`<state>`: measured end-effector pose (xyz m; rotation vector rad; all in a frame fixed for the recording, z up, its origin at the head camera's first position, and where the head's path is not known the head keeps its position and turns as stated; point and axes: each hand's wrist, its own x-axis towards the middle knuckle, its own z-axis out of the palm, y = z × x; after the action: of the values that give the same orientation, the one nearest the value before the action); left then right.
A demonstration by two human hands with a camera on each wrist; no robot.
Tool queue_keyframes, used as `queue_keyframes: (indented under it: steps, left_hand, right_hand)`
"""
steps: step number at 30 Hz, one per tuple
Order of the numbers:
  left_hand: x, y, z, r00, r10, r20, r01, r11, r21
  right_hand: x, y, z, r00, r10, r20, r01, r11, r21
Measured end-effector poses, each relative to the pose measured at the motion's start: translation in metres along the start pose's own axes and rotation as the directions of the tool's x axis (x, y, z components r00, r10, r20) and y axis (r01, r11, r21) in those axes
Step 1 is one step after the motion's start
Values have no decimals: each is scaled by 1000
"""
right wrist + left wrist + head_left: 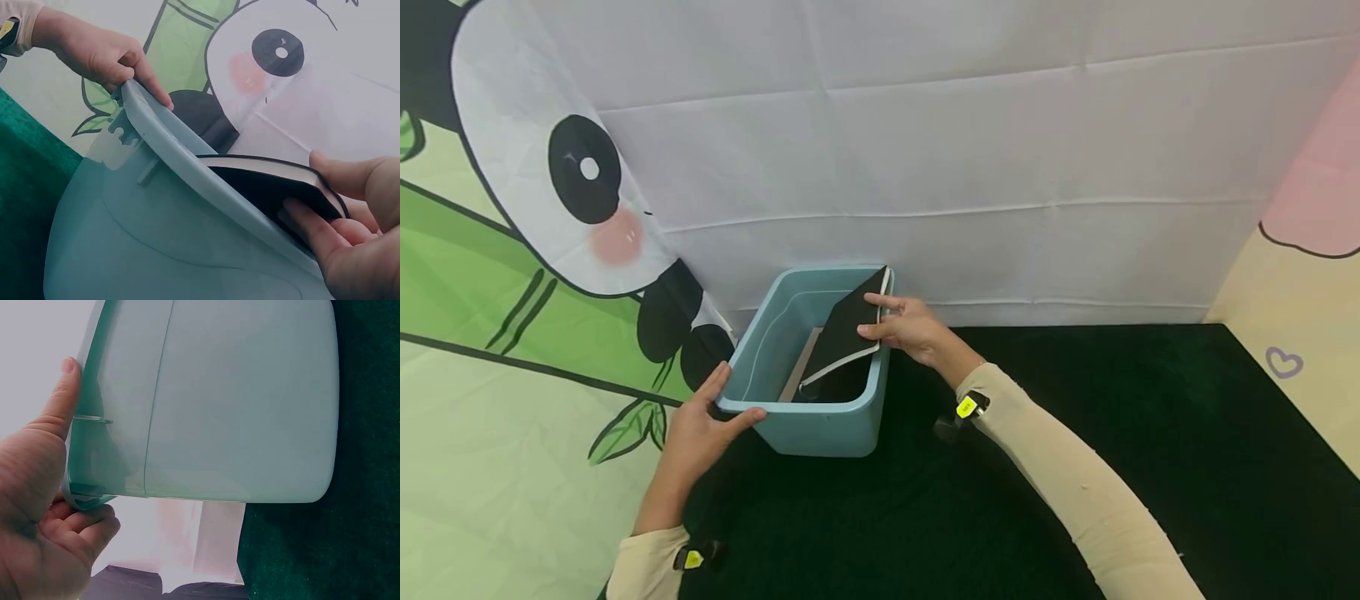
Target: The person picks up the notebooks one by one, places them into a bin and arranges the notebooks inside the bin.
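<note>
A light blue plastic bin [820, 433] stands on dark green cloth, against a white backdrop. At its near left corner my left hand [696, 437] grips the rim, thumb along the front edge [59, 403] and fingers curled at the side. My right hand [917, 333] pinches a black notebook [846, 321] with pale page edges by its right edge. The notebook tilts over the bin's right side, its lower part inside. In the right wrist view, the thumb and fingers lie on opposite faces of the notebook [262, 187].
Beneath the notebook, a flat pinkish-brown item [800, 367] lies in the bin; most of it is hidden. Dark green cloth [1075, 408] spreads to the right. Behind and left hangs a printed backdrop [925, 150] with a panda face, close to the bin.
</note>
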<state>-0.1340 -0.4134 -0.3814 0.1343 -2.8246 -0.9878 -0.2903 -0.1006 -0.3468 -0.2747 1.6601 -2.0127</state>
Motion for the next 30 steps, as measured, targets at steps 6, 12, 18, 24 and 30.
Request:
queue_keyframes:
  steps: [6,12,18,24,30]
  left_hand:
    - [-1,-1,0,1000,9,-2,-9,1000,10]
    - [-1,-2,1,1000,17,1,-17,1000,4]
    - [2,-3,3,1000,20,4,-20,1000,-6]
    - [6,-7,3,999,45,-5,-45,999,-9]
    - [7,-3,-12,996,50,75,-53,998,45]
  right_hand:
    - [4,6,7,1000,17,7,-17,1000,-7]
    - [5,5,11,1000,24,-12,-24,1000,-14]
    - [-12,-12,7,998,-28,-50,22,993,-118]
    - [-38,-34,-18,995,-98,9,98,982,-163]
    - [-66,-48,-59,985,-162,58,172,946,-276]
